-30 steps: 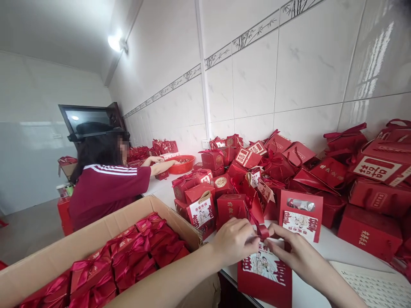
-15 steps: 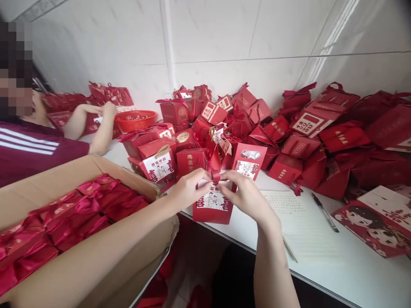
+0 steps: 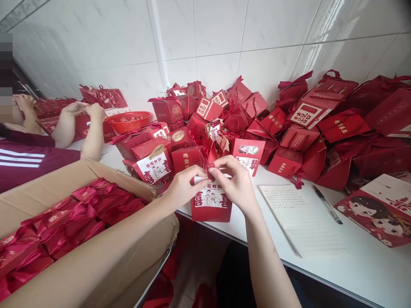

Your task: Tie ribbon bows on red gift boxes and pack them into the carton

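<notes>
At the table's front edge stands a red gift box (image 3: 212, 214) with a white printed label showing a couple and red characters. My left hand (image 3: 186, 185) pinches at its top from the left, thumb and forefinger closed on a red ribbon (image 3: 210, 166). From the other side my right hand (image 3: 236, 183) pinches the same ribbon, and its fingers partly cover the box's top. Just behind, to the right, is another red gift box (image 3: 246, 155) with an oval window.
Many red gift boxes (image 3: 239, 109) are heaped against the tiled wall. A cardboard carton (image 3: 135, 239) of ribboned boxes stands at left. A notebook (image 3: 303, 222), a pen (image 3: 326, 204) and a printed card box (image 3: 372, 214) lie right. A co-worker's hands (image 3: 84, 110) are near a red basket (image 3: 128, 125).
My fingers have drawn closer together at the ribbon, the right hand moving left. The co-worker's hands have come together. The view has shifted slightly.
</notes>
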`<state>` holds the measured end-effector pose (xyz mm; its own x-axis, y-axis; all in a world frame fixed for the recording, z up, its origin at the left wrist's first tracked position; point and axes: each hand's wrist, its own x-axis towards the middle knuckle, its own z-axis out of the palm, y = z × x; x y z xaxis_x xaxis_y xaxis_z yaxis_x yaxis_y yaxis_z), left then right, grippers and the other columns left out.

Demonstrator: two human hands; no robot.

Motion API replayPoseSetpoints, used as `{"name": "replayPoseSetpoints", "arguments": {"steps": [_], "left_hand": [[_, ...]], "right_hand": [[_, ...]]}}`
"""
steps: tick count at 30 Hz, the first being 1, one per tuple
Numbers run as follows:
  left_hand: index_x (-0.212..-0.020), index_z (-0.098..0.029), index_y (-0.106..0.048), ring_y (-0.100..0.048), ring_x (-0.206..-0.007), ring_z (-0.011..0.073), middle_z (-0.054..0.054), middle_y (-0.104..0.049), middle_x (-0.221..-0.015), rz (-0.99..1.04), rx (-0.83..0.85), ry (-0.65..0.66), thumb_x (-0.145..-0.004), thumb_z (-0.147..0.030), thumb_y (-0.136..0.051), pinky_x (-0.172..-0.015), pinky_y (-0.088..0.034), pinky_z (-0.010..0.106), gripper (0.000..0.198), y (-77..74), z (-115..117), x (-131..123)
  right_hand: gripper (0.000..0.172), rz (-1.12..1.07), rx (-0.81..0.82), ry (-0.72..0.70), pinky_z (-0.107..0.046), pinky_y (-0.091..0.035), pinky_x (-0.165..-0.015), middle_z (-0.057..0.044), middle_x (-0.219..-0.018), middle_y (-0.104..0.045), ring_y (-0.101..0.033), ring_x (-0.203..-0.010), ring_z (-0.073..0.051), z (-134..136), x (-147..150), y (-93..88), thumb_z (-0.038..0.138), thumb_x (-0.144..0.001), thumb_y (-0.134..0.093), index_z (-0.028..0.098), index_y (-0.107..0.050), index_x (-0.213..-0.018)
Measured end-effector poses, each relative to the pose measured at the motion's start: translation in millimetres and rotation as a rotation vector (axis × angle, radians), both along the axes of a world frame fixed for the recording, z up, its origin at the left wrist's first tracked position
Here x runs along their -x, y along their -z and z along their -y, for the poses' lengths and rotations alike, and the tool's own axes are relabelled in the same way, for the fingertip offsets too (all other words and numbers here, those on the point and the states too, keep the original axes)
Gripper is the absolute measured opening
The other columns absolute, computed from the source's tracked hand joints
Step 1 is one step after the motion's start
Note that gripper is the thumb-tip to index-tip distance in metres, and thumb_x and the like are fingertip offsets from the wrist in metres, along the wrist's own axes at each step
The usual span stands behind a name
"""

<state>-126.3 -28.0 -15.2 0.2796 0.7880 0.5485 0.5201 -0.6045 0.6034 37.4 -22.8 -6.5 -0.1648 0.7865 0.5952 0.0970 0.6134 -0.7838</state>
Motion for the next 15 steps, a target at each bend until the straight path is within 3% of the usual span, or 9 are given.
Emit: {"name": "replayPoseSetpoints", "arguments": {"steps": [9,15], "left_hand": [[-0.079,-0.016,-0.061,-0.062,-0.075,0.0136,0.001,-0.066,-0.079,0.026,0.069,0.045,-0.082,-0.024,-0.057,-0.069,-0.048,0.024,0.008,-0.6,1.8,-1.1],[-0.081,-0.017,-0.06,-0.06,-0.073,0.0126,-0.001,-0.066,-0.08,-0.002,0.093,0.027,-0.082,-0.025,-0.056,-0.069,-0.047,0.023,0.009,-1.8,1.8,-1.2]], "right_hand": [[0.009,-0.094,-0.015,0.01,-0.026,-0.043,-0.059,0.001,-0.075,-0.052,-0.051,-0.062,-0.01,-1.3,2.3,8.5,0.026,-0.081,-0.059,0.02,-0.055,-0.076],[0.016,-0.185,0.028,-0.058,-0.027,-0.048,-0.065,0.001,-0.081,-0.062,-0.058,-0.07,-0.012,-2.3,-0.6,8.1,0.028,-0.08,-0.062,0.023,-0.059,-0.095]]}}
